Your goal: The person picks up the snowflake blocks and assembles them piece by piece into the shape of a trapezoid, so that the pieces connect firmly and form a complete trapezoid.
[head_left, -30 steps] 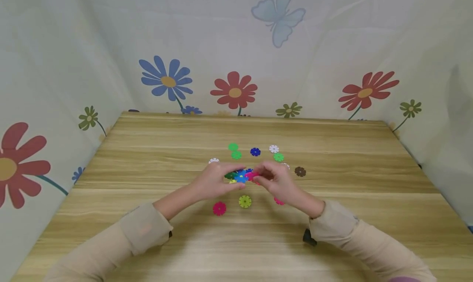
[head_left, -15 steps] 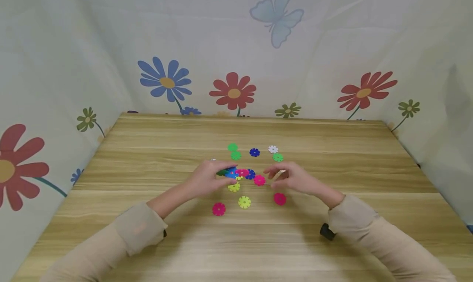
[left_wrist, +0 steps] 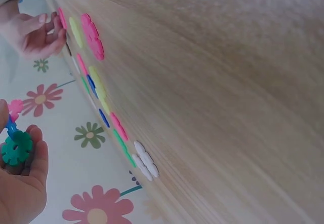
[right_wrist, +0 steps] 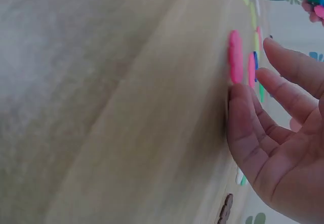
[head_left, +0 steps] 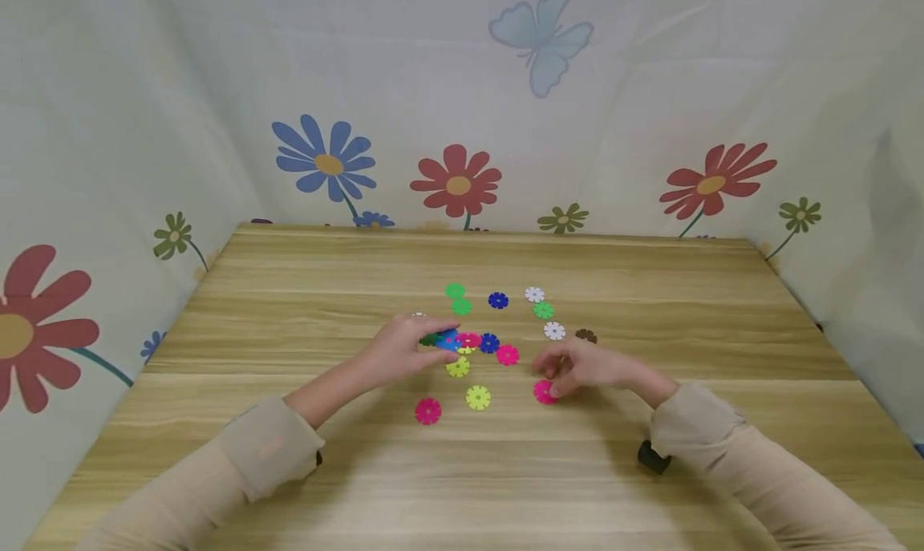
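My left hand holds a small chain of notched plastic snowflake discs above the table: a green disc, a blue disc and a pink disc joined edge to edge. My right hand is low over the wood on the right. Its thumb overlaps the edge of a flat pink disc in the head view. Seen from the right wrist, its fingers are loosely bent and spread, with one fingertip right at that pink disc.
Loose discs lie about the hands: yellow, dark pink, pink, dark blue, green, white and brown. A flower-printed cloth hangs behind the wooden table.
My right hand has let go of the joined discs and moved right and nearer, down to the pink disc. The left hand has shifted slightly left, still holding the chain.
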The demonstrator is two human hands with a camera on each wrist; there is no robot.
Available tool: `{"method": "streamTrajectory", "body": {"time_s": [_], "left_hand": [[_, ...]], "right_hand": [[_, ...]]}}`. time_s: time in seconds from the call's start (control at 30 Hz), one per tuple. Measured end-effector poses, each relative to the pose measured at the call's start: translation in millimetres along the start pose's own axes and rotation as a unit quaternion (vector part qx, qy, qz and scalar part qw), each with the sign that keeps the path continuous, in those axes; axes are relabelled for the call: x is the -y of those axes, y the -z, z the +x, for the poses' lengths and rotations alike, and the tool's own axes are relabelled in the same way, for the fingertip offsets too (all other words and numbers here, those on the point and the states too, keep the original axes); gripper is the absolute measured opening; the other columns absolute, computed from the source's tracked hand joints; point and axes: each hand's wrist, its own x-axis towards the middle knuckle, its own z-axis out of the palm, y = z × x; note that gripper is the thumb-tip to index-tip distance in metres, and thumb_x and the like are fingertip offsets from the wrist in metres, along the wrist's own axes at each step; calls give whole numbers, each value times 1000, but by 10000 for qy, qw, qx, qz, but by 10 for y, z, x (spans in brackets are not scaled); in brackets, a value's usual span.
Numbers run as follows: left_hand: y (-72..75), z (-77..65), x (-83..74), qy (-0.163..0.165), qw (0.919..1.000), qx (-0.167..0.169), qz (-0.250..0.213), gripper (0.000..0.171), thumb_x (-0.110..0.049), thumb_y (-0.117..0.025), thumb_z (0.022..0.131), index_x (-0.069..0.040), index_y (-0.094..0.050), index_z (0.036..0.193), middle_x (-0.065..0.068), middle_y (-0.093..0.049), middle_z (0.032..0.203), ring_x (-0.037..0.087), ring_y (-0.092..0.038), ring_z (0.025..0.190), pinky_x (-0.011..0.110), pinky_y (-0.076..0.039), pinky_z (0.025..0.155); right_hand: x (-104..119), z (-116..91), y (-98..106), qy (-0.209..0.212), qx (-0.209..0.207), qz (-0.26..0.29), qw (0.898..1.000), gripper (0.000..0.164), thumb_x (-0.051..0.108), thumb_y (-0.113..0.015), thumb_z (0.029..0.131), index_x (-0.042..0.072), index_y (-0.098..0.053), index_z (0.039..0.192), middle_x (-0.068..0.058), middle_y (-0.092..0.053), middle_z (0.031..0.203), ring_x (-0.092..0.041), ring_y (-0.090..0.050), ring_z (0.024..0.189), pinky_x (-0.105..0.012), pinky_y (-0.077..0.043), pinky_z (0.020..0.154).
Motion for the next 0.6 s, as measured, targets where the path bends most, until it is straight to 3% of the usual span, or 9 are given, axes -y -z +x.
{"method": "streamTrajectory", "body": {"time_s": [0.13, 0.33, 0.6], "left_hand": [[4, 0, -2, -17, 10000, -15, 28, 43, -30, -67, 77, -11, -59, 115, 6, -63, 111, 17, -59, 100, 30, -49, 82], [6, -2, 1, -139, 9999, -58, 44, 43, -29, -67, 77, -10, -60, 114, 7, -63, 110, 18, -60, 99, 29, -49, 81], [-6, -4, 17, -219, 9997, -68, 59, 43, -27, -68, 76, -9, -60, 114, 7, -63, 110, 18, -60, 99, 30, -49, 81]], "right_hand": [[-28, 28, -40, 246, -43, -664, 9975, 31, 6, -69, 71, 2, -60, 101, -8, -55, 85, -14, -48, 76, -22, -44, 65], [-38, 65, -92, 834, -174, -1612, 9832, 21, 5, -71, 68, 4, -60, 87, -3, -53, 73, -11, -45, 67, -18, -40, 59], [9, 47, -135, 731, -250, -1804, 9806, 23, 5, -71, 68, 7, -53, 83, -1, -50, 74, -11, -44, 69, -19, -39, 59]]}}
